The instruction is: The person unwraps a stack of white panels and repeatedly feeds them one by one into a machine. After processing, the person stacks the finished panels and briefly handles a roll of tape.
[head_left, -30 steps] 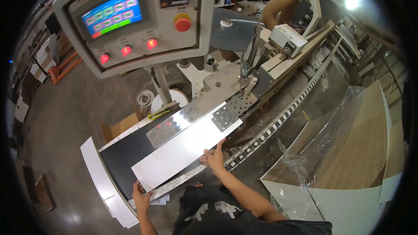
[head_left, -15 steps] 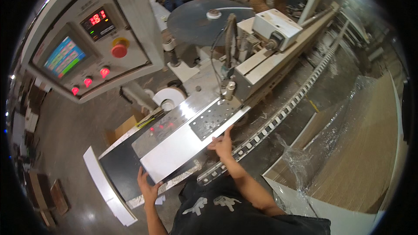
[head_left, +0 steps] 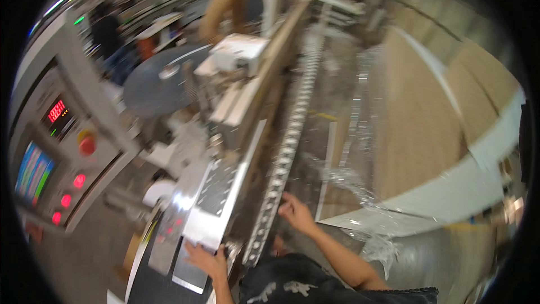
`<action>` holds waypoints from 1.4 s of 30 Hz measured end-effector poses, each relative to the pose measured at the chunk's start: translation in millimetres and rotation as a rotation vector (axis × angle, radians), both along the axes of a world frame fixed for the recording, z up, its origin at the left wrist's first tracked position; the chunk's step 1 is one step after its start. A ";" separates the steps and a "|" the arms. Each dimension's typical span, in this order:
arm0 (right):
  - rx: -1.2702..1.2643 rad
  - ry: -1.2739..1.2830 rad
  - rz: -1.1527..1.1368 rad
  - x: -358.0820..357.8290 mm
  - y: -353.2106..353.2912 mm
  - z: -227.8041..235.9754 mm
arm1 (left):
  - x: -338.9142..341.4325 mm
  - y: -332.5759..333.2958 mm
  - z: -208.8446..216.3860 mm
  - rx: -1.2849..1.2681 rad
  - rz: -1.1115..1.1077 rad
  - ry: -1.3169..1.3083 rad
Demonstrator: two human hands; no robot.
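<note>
A long white panel [head_left: 209, 229] lies on the machine's metal bed, its far part running past a dark perforated plate [head_left: 215, 190]. My left hand [head_left: 206, 260] is at the panel's near end, fingers spread and touching it. My right hand [head_left: 298, 215] is apart from the panel, beside the conveyor chain [head_left: 279, 174] on its right. Its fingers are loosely bent and slightly blurred, with nothing visible in them.
A control box [head_left: 70, 152] with a screen and red lit buttons stands left. A white-cased machine head [head_left: 241, 52] sits farther along the bed. Large brown boards [head_left: 419, 118] with clear plastic wrap [head_left: 349, 183] are at right. A person [head_left: 109, 36] stands far left.
The view has swung right. The panel has slid farther along the bed. My right hand has let go of its edge and moved right; my left hand has followed the panel's near end.
</note>
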State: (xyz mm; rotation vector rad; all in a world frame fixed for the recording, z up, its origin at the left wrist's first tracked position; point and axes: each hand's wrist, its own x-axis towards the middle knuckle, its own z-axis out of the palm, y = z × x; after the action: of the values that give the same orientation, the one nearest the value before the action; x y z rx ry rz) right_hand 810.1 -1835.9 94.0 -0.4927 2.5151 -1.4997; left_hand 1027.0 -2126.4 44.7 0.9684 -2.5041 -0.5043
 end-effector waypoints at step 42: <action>-0.144 -0.791 -1.137 388.4 540.3 -159.4 | -191.6 643.4 750.3 -1.012 -1.276 0.538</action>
State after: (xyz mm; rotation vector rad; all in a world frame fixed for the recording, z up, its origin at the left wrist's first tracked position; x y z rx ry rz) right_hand 1198.5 -1295.5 -65.4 1.4576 1.9797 -1.6181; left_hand 835.3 -1483.0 795.0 -1.0416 -2.0620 0.2162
